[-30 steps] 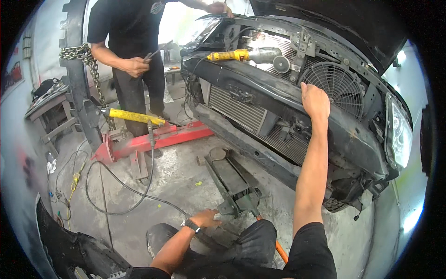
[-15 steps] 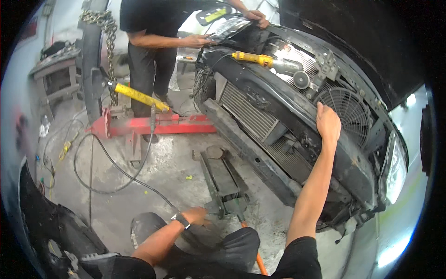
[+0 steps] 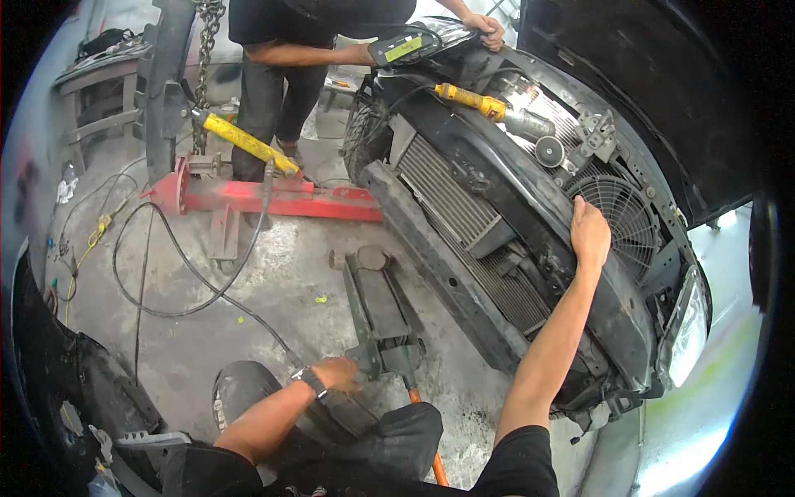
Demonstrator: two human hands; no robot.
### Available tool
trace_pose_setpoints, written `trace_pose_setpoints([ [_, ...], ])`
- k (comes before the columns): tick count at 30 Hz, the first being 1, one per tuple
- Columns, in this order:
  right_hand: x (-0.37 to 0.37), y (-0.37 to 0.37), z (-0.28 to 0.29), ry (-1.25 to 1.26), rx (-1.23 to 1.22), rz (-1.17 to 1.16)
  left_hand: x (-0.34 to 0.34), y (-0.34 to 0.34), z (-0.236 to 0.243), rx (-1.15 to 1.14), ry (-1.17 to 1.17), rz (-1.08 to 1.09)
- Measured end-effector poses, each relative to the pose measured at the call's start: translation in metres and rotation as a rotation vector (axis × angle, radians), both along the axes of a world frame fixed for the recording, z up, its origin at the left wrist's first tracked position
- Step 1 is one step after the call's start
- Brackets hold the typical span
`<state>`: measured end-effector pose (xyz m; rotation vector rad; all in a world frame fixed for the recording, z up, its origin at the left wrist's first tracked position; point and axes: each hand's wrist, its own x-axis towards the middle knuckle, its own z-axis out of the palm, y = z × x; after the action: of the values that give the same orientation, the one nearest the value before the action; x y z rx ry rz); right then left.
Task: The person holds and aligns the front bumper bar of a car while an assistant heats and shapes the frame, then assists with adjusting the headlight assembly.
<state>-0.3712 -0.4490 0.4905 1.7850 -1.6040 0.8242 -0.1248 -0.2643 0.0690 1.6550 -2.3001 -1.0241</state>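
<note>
My right hand [image 3: 590, 234] grips the upper edge of the car's black front crossbar [image 3: 530, 199], beside the radiator fan [image 3: 617, 219]. Its arm reaches out at the right. Low in the middle, my left hand [image 3: 338, 375], with a watch on the wrist, hangs by the rear of a floor jack [image 3: 381, 306]. Motion smears its fingers, so their hold is unclear. A black hose [image 3: 261, 325] runs to that wrist. The jack's orange handle [image 3: 437, 464] passes between my knees.
A yellow-handled power tool [image 3: 489, 106] lies on the car front. Behind it, a person [image 3: 323, 21] holds a headlight [image 3: 443, 31]. At left stand a red frame beam [image 3: 273, 201], a yellow hydraulic cylinder [image 3: 248, 142] and a hanging chain [image 3: 207, 50]. The hose loops over the floor.
My view has shifted slightly. My right hand stays on the crossbar and my left stays low by the jack. The other person's headlight has tilted and moved a little to the right.
</note>
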Motion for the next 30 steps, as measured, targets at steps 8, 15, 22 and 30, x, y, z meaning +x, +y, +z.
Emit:
trace_pose_setpoints([
  [8, 0.002, 0.004, 0.000, -0.015, 0.003, -0.001, 0.003, 0.007, 0.016, 0.000, 0.003, 0.026],
  [15, 0.003, 0.004, 0.001, 0.011, 0.001, 0.005, -0.001, 0.005, 0.005, -0.004, -0.033, 0.031],
  [22, 0.004, 0.005, 0.001, -0.006, 0.026, -0.028, -0.001, 0.000, -0.006, -0.041, -0.024, 0.006],
  [30, 0.004, 0.005, 0.000, -0.004, -0.001, -0.019, 0.001, -0.003, -0.016, -0.059, -0.016, 0.011],
])
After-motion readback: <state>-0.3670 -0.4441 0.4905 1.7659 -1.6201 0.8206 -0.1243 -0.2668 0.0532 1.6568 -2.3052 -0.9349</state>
